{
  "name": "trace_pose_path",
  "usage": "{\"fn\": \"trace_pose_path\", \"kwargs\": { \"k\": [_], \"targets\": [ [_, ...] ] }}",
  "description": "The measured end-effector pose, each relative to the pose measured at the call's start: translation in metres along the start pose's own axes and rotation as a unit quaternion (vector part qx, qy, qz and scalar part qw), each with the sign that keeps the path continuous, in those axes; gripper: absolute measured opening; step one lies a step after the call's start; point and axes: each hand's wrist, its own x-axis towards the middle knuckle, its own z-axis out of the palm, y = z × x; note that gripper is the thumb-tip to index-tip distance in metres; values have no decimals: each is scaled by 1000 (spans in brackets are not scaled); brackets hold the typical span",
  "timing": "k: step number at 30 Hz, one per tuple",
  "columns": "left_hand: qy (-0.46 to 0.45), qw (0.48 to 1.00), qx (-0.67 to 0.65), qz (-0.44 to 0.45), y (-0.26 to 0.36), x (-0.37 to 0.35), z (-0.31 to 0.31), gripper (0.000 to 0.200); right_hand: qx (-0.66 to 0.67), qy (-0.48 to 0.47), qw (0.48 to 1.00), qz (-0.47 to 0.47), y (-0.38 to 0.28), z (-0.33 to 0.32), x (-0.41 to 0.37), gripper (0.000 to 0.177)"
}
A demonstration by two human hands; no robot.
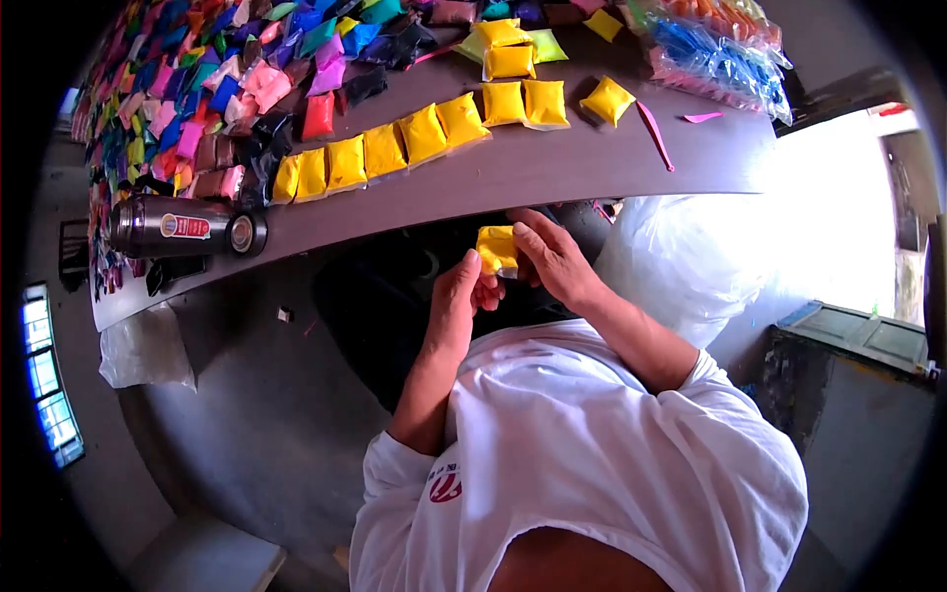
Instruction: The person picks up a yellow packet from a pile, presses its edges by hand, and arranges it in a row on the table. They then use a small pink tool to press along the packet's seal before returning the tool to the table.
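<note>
A small yellow packet (496, 251) is held between my two hands, just off the table's front edge. My left hand (464, 286) grips its left side with thumb and fingers. From the right, my right hand (550, 259) has its fingers closed on the packet's other side. On the table (592, 168) a row of yellow packets (385, 149) curves along the front. A single yellow packet (607, 101) lies to the right, beside a pink plastic tool (654, 136). More yellow packets (509, 62) lie stacked farther back.
Many coloured packets (187, 89) cover the table's left side. A dark thermos (182, 227) lies on its side at the front left edge. Bagged plastic tools (710, 54) sit at the back right. A large clear plastic bag (671, 257) is below the table's right part.
</note>
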Motion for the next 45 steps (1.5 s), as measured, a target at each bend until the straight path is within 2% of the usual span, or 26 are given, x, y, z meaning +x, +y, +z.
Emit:
{"fn": "trace_pose_path", "kwargs": {
  "k": [1, 2, 4, 6, 7, 8, 10, 11, 12, 13, 14, 15, 17, 21, 23, 28, 30, 32, 34, 37, 39, 40, 42, 45],
  "targets": [
    [-6, 999, -30, -8, 1, -1, -1, 46, -120, 27, 983, -138, 15, -6, 4, 38],
    [-12, 998, -60, -17, 1, -2, -1, 45, -235, 52, 932, -272, 12, -5, 4, 36],
    [-8, 998, -53, -13, 2, -2, -2, 45, -246, 48, 928, -275, 3, -6, -10, 39],
    [-5, 999, -46, -13, 1, -3, -2, 45, -400, 12, 840, -366, -2, -6, -18, 45],
    [-8, 999, -45, -8, 2, -2, -2, 46, -407, 13, 813, -417, -5, -2, -16, 41],
    [-12, 999, -43, -3, 2, -2, -1, 46, -408, 13, 813, -416, -2, -4, -14, 41],
    [-31, 998, -46, 7, 3, -2, 0, 47, -320, 8, 867, -381, 11, -8, -8, 31],
    [-49, 998, -47, 17, 4, -2, 0, 47, -271, 47, 902, -334, 13, -5, -7, 24],
    [-49, 998, -47, 18, 6, -2, 0, 47, -271, 46, 901, -335, 12, -5, -8, 24],
    [-26, 999, -7, 44, 8, -4, -1, 48, -136, 29, 957, -253, 10, -4, -10, 25],
    [-5, 997, 33, 69, 9, -6, -2, 48, 4, 12, 986, -163, 7, -3, -12, 27],
    [-5, 997, 33, 68, 7, -6, -4, 48, 15, -4, 991, -136, 6, -6, -13, 33],
    [48, 991, 84, 91, 2, -4, -7, 48, 13, -11, 989, -148, 2, -6, -15, 33],
    [57, 984, 125, 110, 3, -5, -6, 47, 0, -21, 989, -149, 1, -6, -17, 33],
    [41, 976, 172, 127, 2, -4, -8, 44, -6, -20, 988, -152, -1, -6, -17, 33],
    [26, 975, 174, 136, -1, -4, -11, 43, -4, -39, 989, -144, -6, -8, -22, 30],
    [24, 977, 159, 142, -1, -5, -9, 44, 53, -82, 981, -167, -2, -7, -19, 28],
    [-34, 982, 139, 123, 0, -4, -7, 47, 70, -82, 979, -175, 2, -3, -17, 28],
    [-54, 979, 150, 126, 5, -8, -1, 48, 87, -82, 976, -182, 3, -2, -18, 27],
    [-69, 977, 154, 130, 3, -8, 1, 49, 32, -61, 984, -167, -1, -2, -22, 31],
    [-66, 978, 148, 130, -1, -7, 0, 48, -147, -5, 948, -282, -3, -4, -22, 27],
    [-80, 979, 144, 118, -1, -5, -1, 47, -148, -5, 948, -281, -3, -5, -20, 27],
    [-93, 980, 139, 105, -3, -6, -3, 47, -234, -13, 900, -368, -4, -7, -17, 24],
    [-98, 974, 170, 115, -4, -6, -4, 46, -231, -36, 902, -363, -7, -5, -15, 20]
  ]
}}
